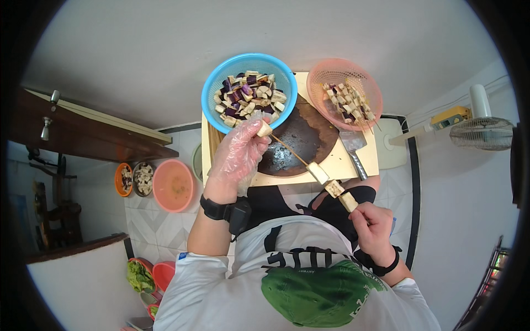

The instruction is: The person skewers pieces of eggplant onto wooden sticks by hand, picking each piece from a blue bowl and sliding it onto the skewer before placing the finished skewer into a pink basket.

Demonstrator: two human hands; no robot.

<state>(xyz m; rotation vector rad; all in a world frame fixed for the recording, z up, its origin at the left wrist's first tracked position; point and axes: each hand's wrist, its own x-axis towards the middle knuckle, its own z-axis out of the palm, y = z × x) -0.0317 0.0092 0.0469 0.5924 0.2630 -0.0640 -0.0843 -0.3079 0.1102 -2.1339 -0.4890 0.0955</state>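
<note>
My left hand, in a clear plastic glove, pinches an eggplant piece at the far tip of a thin skewer. Several more eggplant pieces are threaded lower down the stick. Bare, my right hand grips the skewer's lower end, just below those pieces. A blue plastic colander full of cut eggplant stands beyond my left hand. Finished-looking eggplant skewers lie in a pink colander at the back right. Between the hands and colanders is a dark round chopping board.
A cleaver lies at the right of the pale table. Loose skewers lie at its left side. Pink, steel and orange basins stand on the floor at left, with greens nearer. A fan stands at right.
</note>
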